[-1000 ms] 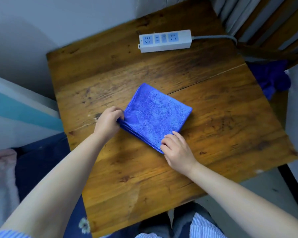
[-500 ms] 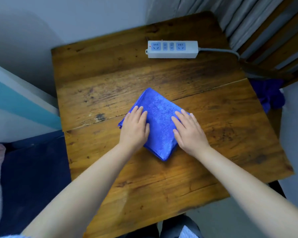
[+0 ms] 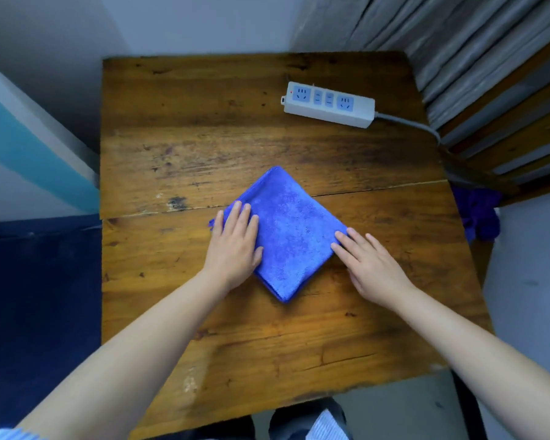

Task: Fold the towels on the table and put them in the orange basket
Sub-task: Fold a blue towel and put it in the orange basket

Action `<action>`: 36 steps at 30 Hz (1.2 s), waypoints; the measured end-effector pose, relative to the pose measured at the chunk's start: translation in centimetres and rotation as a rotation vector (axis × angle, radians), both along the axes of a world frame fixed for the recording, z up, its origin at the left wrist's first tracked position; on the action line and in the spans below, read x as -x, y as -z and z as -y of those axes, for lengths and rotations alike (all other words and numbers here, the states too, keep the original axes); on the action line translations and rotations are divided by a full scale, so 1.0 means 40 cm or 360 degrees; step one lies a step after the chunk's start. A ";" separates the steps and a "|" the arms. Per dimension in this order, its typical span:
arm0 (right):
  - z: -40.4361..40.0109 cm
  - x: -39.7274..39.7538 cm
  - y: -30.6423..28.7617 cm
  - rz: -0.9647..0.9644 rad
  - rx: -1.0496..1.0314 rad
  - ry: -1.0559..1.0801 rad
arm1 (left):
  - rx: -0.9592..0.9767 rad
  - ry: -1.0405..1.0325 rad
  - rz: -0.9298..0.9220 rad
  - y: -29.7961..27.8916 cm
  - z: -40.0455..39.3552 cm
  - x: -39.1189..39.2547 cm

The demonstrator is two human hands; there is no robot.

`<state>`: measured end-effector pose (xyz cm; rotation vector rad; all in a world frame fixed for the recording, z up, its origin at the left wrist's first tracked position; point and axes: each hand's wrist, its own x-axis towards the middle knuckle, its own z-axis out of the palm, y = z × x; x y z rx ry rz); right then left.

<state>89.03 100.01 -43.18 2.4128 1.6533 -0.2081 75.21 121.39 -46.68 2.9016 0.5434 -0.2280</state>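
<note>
A blue towel, folded into a small square and turned like a diamond, lies in the middle of the wooden table. My left hand lies flat on the towel's left corner with straight fingers. My right hand rests flat at the towel's right corner, fingertips on its edge and palm on the wood. No orange basket is in view.
A white power strip with a grey cable lies at the table's far right. More blue cloth hangs beyond the right table edge beside a wooden slatted frame. A wall stands behind, dark blue fabric at the left.
My hands went from pinching the towel's near corners to lying flat on it, then slid apart towards its left and right corners. The view has tilted towards the far edge.
</note>
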 end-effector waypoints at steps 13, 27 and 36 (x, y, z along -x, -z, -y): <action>-0.106 -0.155 0.008 -0.0018 -0.0178 -0.1025 | 0.0116 -0.0141 -0.0106 -0.058 0.257 -0.024; -0.116 -0.165 -0.029 -0.0104 -0.0322 -0.1101 | -0.0050 -0.0758 -0.0398 -0.148 0.282 -0.038; -0.150 0.014 -0.134 -0.0318 -0.0452 -0.1234 | 0.0170 -0.1141 0.0057 -0.268 0.294 0.213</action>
